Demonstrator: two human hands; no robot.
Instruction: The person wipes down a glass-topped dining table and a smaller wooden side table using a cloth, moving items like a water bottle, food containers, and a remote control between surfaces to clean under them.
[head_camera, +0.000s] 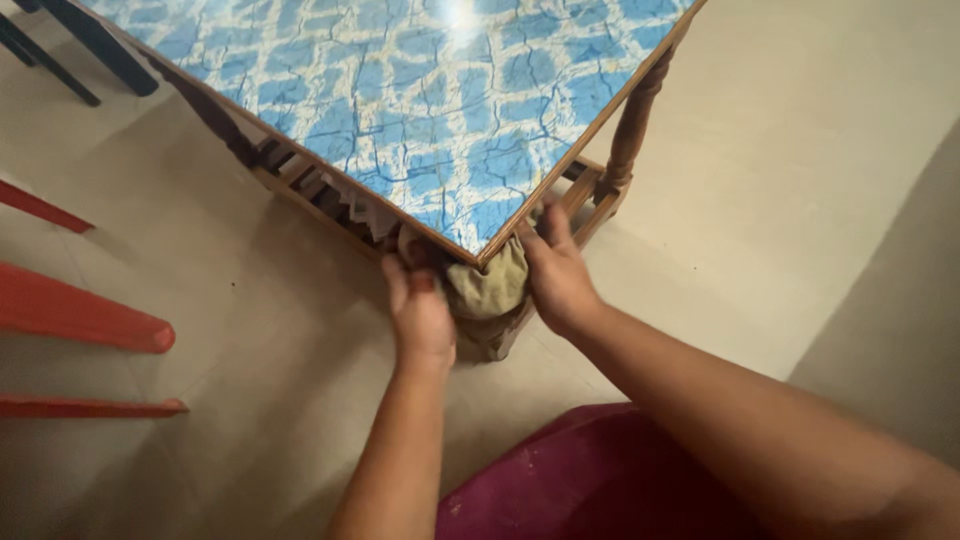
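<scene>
A wooden table with a blue-and-white cracked-pattern top (440, 110) points its near corner toward me. Under that corner, on the lower slatted shelf (300, 180), sits a bundle of olive-beige cloth (490, 285). My left hand (420, 310) grips the cloth from the left, fingers tucked beneath the tabletop edge. On the other side, my right hand (555, 275) holds the same bundle, its fingers reaching under the edge. Part of the cloth is hidden by the tabletop.
A turned wooden table leg (630, 130) stands at the right. Red chair legs (80, 320) lie at the left edge, dark blue legs (90, 45) at the top left. A maroon surface (590, 480) is below my arms. The floor is beige tile.
</scene>
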